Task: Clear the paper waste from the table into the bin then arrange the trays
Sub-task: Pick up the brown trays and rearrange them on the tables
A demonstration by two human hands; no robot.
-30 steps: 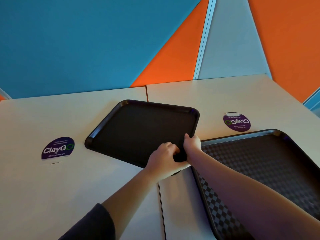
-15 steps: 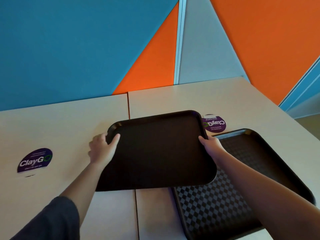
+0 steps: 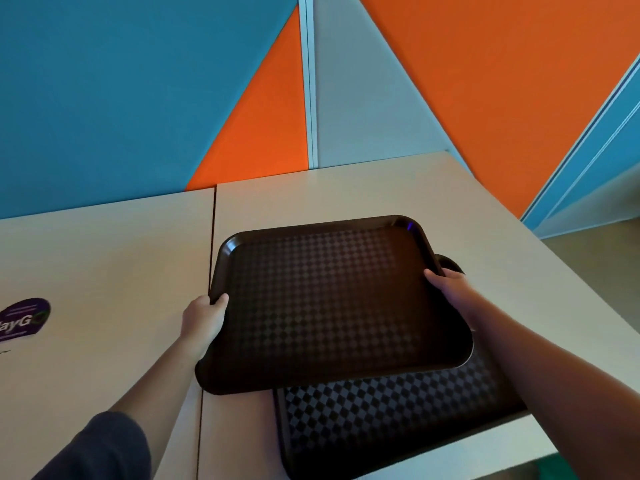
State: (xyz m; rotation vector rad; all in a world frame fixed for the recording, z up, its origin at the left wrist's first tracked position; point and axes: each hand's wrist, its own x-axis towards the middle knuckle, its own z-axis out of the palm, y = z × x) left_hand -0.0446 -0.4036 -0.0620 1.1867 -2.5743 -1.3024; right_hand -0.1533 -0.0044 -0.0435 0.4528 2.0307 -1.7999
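- Left hand grips the left rim of the upper tray, thumb hooked over the edge onto the inside, the other fingers hidden beneath.
- Right hand grasps the right rim of that same tray, thumb lying along the top of the rim; the fingers under the edge can't be seen.
- The upper tray, dark with a checked base, sits held between both hands above the pale table, tilted a little, its near left corner hanging over the seam between the two tabletops.
- Nothing lies inside it.
- Under it, the lower tray lies flat on the right-hand tabletop, near the front edge. Most of its far half is covered by the upper tray; only a dark far corner peeks out just behind the right hand.
- Its visible checked base holds nothing; the covered part can't be judged.
- Whether the two trays touch is hard to tell.
- Out to the left, a purple sticker on the tabletop is cut off by the frame edge, lettering only partly readable.
- A dark sleeve covers the left upper arm at the bottom corner.
- Behind the table, wall panels in blue, orange and grey.
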